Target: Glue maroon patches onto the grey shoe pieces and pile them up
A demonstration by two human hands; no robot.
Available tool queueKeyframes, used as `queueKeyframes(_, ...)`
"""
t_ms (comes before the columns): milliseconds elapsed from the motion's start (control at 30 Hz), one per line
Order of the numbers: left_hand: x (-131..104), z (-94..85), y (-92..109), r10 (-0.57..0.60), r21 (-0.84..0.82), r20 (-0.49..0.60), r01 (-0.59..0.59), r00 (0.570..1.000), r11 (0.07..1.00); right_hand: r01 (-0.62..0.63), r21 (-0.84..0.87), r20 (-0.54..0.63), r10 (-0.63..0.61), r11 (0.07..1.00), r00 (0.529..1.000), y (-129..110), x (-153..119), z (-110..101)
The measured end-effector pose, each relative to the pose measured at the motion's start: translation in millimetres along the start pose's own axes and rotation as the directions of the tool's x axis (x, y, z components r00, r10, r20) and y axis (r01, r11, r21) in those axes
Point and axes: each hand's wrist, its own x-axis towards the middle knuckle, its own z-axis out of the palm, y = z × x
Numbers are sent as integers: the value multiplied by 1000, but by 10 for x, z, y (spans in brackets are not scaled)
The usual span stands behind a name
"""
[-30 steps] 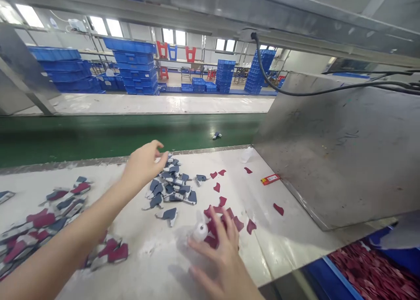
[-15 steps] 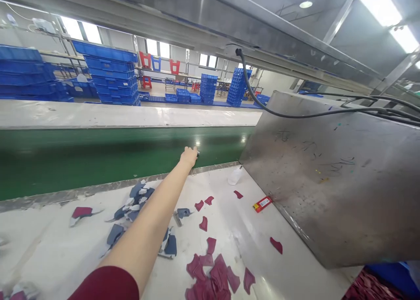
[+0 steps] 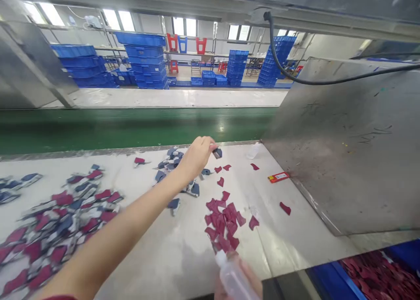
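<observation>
My left hand (image 3: 197,155) reaches out over the white worktable (image 3: 157,256) and pinches a small dark blue-grey piece (image 3: 217,153) at its fingertips. Just under it lies a heap of similar blue-grey pieces (image 3: 179,173). My right hand (image 3: 243,282) is at the bottom edge, mostly out of frame, wrapped around a clear plastic squeeze bottle (image 3: 231,276). In front of the bottle lies a pile of dark red cut pieces (image 3: 225,221).
A big mixed heap of red and blue-grey pieces (image 3: 49,221) covers the table's left. A green conveyor belt (image 3: 131,125) runs behind the table. A slanted steel panel (image 3: 354,142) walls the right side. A red label (image 3: 278,176) lies beside it. A blue bin of red pieces (image 3: 374,273) sits lower right.
My left hand has drawn back from the green belt to above the table, now carrying the small blue-grey piece. The bottle and my right hand have come back into view at the bottom.
</observation>
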Motion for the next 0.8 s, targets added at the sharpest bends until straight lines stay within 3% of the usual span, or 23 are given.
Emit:
queueKeyframes(33,-342,-93,59,-31,-25,-47,30,998,999,-12,25,-72,14,1000,997,21,15,19)
queueKeyframes(100,-1071,-184,148,-127,-226,-187,84,974,971,-47,85,-210,64,995,976,27,86,49)
queueKeyframes(167,-1749,-160,208,-228,-314,-195,159,954,936,-162,255,-333,244,953,911,-22,175,56)
queueKeyframes(233,-2264,-76,254,-329,-345,-171,256,929,903,-179,319,-369,296,931,881,-105,245,43)
queueKeyframes(300,-2576,10,283,-400,-354,-159,326,902,876,-180,308,-333,283,934,900,-194,284,28)
queueKeyframes(367,-2719,67,283,-424,-362,-144,352,894,863,-173,245,-251,235,954,939,-268,297,23)
queueKeyframes(500,-2757,109,238,-396,-371,-120,329,910,868,-85,64,-95,91,994,991,-344,285,52)
queueKeyframes(667,-2763,160,232,-390,-364,-156,314,908,877,103,-63,-8,-103,993,995,-351,265,109)
queueKeyframes(800,-2789,198,237,-376,-363,-187,292,908,885,122,-109,-9,-124,987,992,-350,270,128)
